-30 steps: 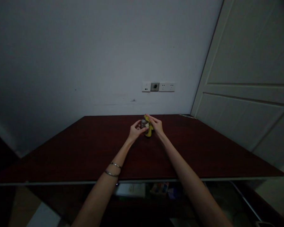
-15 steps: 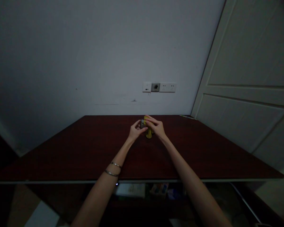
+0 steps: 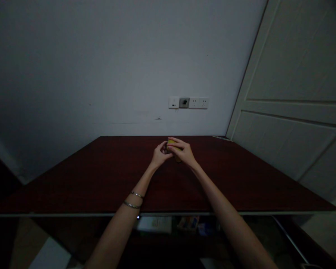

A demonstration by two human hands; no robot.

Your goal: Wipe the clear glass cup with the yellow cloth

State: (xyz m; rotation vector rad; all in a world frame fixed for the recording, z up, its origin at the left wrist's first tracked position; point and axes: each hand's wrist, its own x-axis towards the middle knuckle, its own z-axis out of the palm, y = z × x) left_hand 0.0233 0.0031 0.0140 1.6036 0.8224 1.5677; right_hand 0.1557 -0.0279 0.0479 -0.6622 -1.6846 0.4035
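Above the far part of the dark red table, my two hands meet. My right hand is closed on a yellow cloth, its fingers bent over the top of it. Part of the cloth shows below the fingers. My left hand curls its fingers and thumb around a small dark greyish object, pressed against the cloth. Fingers and cloth cover most of this object, so its kind cannot be made out. Two metal bracelets circle my left forearm.
A pale wall with a row of sockets rises behind the table. To the right stands a white panelled door. Under the tabletop is a shelf with a white box and other small items. A flat strip lies at the far right corner.
My right hand has shifted slightly left with the cloth, over the greyish object. Less of the cloth hangs below my fingers, and less of the object shows. My left hand stays nearly in place.
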